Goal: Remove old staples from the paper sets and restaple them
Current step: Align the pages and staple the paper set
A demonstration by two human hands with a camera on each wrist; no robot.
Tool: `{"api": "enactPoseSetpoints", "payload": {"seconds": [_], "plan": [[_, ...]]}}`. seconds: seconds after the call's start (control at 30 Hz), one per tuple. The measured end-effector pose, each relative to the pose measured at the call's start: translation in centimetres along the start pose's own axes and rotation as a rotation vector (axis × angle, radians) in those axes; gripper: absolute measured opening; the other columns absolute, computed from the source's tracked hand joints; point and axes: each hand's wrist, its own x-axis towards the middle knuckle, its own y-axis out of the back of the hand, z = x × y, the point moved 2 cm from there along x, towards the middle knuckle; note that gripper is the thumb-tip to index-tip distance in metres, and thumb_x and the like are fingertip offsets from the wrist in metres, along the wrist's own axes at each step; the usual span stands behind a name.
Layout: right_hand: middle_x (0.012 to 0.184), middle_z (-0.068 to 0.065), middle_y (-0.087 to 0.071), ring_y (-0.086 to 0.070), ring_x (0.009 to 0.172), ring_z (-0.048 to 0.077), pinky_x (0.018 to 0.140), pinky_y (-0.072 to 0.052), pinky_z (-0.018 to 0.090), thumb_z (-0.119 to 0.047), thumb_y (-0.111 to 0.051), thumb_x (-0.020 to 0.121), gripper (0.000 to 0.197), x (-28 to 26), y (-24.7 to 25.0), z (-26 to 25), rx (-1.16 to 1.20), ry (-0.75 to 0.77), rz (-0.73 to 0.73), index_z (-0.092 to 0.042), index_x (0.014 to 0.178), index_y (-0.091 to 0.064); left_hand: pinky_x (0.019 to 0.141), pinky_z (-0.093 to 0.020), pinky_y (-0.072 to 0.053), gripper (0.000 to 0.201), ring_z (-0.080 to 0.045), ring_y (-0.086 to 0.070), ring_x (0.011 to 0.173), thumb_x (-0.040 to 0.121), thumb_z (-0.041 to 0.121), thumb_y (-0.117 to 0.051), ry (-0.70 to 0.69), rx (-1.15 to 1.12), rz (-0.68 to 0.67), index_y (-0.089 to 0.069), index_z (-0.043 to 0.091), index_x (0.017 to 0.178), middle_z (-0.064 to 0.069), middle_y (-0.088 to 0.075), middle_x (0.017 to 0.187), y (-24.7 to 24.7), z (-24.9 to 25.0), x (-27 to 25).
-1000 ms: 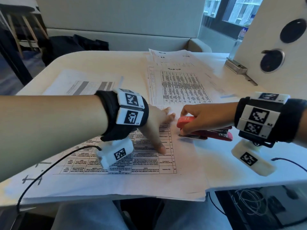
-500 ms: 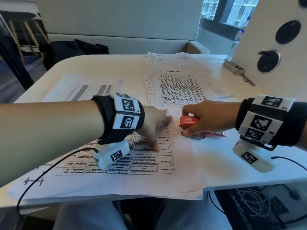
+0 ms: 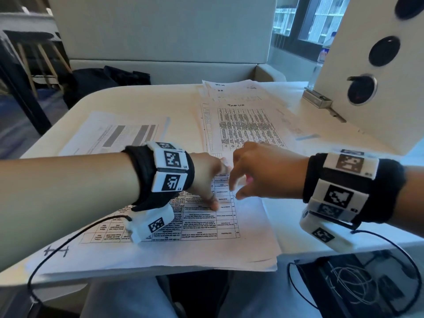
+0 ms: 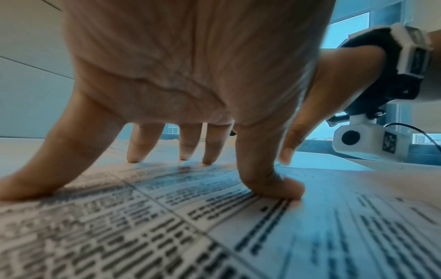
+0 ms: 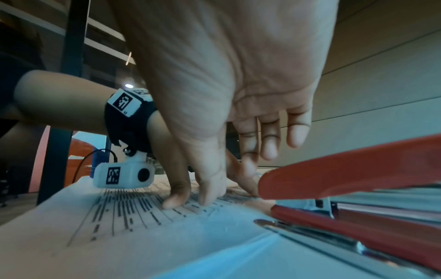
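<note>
The left hand [image 3: 207, 177] is spread palm down, fingertips [image 4: 133, 157] and thumb pressed flat. The right hand [image 3: 259, 173] hovers just beside it, palm down with fingers loosely extended and nothing in its grasp. Both forearms reach in from opposite sides, each wrist strapped.

Red stapler [image 5: 358, 198] hidden under right hand [image 3: 263, 173] in head view, cut off at wrist-view edge, printed table text [image 4: 167, 226] blurred

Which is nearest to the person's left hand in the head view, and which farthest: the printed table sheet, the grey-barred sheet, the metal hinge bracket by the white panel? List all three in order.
1. Printed table sheet: under the left hand, fingertips pressing on it.
2. Grey-barred sheet: on the table's left, beyond the left wrist.
3. Metal hinge bracket: far right, at the white panel's foot.
</note>
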Motion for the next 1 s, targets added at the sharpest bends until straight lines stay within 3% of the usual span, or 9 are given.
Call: {"api": "enactPoseSetpoints", "payload": {"seconds": [0.1,0.33,0.47,0.6,0.67,0.73,0.83,1.0], "plan": [[0.096,-0.012,-0.057,-0.038,0.092,0.007,0.079,-0.038,0.030,-0.050,-0.068,0.081,0.024,0.4,-0.4,0.0,-0.047,-0.005,-0.007,-0.041,0.103,-0.071,0.102,-0.028,-0.033,0.087,-0.017,-0.042,0.131,0.072,0.051,-0.074,0.017,-0.018,0.021,-0.033,0.027,0.146,0.007,-0.037,0.150,-0.3,-0.2,-0.2],[0.087,-0.015,-0.054,-0.039,0.091,0.007,0.077,-0.033,0.029,-0.050,-0.070,0.080,0.020,0.7,-1.1,0.2,-0.014,-0.037,-0.007,-0.039,0.096,-0.073,0.108,-0.031,-0.034,0.087,-0.017,-0.040,0.133,0.073,0.048,-0.075,0.016,-0.040,0.031,-0.034,0.023,0.146,0.005,-0.036,0.151,-0.3,0.0,-0.4],[0.084,-0.016,-0.057,-0.043,0.088,0.005,0.077,-0.034,0.030,-0.049,-0.073,0.077,0.015,0.8,-1.1,0.2,0.029,-0.059,0.001,-0.036,0.084,-0.071,0.106,-0.029,-0.035,0.087,-0.017,-0.042,0.132,0.072,0.046,-0.077,0.031,-0.066,0.051,-0.036,0.023,0.145,0.005,-0.040,0.149,-0.2,0.1,-0.7],[0.078,-0.016,-0.059,-0.054,0.078,0.000,0.071,-0.047,0.027,-0.038,-0.078,0.075,0.009,0.5,-0.4,0.7,0.310,-0.143,0.039,-0.039,0.070,-0.070,0.095,-0.026,-0.039,0.052,-0.012,-0.054,0.117,0.068,0.037,-0.082,0.012,-0.287,0.173,-0.065,0.031,0.117,0.009,-0.062,0.127,0.4,-0.5,-1.1],[0.078,-0.014,-0.062,-0.056,0.071,-0.002,0.063,-0.045,0.021,-0.037,-0.079,0.074,0.016,0.5,0.3,1.1,0.441,-0.182,0.120,-0.043,0.066,-0.067,0.094,-0.027,-0.039,0.034,-0.010,-0.058,0.111,0.070,0.031,-0.082,-0.013,-0.482,0.233,-0.073,0.027,0.102,0.009,-0.069,0.113,1.1,-1.1,-1.5],[0.076,-0.010,-0.065,-0.054,0.065,-0.003,0.059,-0.037,0.017,-0.036,-0.080,0.073,0.011,0.6,0.9,1.3,0.520,-0.198,0.207,-0.039,0.070,-0.071,0.092,-0.030,-0.043,0.022,-0.006,-0.064,0.098,0.071,0.024,-0.082,-0.055,-0.672,0.260,-0.076,0.025,0.092,0.011,-0.074,0.095,1.8,-1.5,-2.0],[0.072,-0.005,-0.067,-0.050,0.055,-0.004,0.055,-0.035,0.012,-0.030,-0.083,0.072,0.007,0.7,1.8,1.3,0.670,-0.180,0.320,-0.029,0.076,-0.077,0.081,-0.026,-0.046,0.014,0.004,-0.063,0.069,0.070,0.020,-0.082,-0.093,-0.827,0.310,-0.075,0.028,0.080,0.016,-0.072,0.070,2.5,-2.4,-2.8],[0.064,-0.009,-0.062,-0.047,0.058,-0.002,0.056,-0.036,0.012,-0.032,-0.085,0.067,0.013,1.4,2.2,0.5,0.875,-0.149,0.402,-0.024,0.075,-0.078,0.079,-0.034,-0.052,0.012,-0.008,-0.060,0.069,0.064,0.021,-0.079,-0.122,-1.013,0.336,-0.075,0.023,0.075,0.006,-0.071,0.068,2.5,-4.3,-4.0]]}}
